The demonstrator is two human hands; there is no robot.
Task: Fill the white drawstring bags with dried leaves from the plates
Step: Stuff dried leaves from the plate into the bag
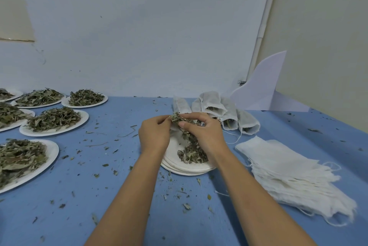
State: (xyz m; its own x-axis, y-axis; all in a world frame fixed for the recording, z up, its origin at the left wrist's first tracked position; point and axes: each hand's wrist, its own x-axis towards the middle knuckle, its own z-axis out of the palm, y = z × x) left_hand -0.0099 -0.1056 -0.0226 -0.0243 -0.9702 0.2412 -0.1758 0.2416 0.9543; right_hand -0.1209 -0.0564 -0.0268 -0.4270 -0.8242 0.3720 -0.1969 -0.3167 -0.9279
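L hand (154,134) & R hand (205,132) both pinch leaf clump (180,118). Rec: stay over plate (179,169) beneath hands, feed small amts.

Left of frame: six plates (49,132) heaped with dried leaves (53,118). Centre: one stack of plates (185,171), number unclear. Upper centre-right: about four filled bags (213,100). Lower right: one pile of empty bags (288,170), count unclear.

open blue tabletop (123,166) runs through the frame's centre-left. white paper plates heaped with dried leaves (53,121) block the left edge, a stack of flat white cloth bags (294,174) the lower right, filled white bags (217,110) the upper right.
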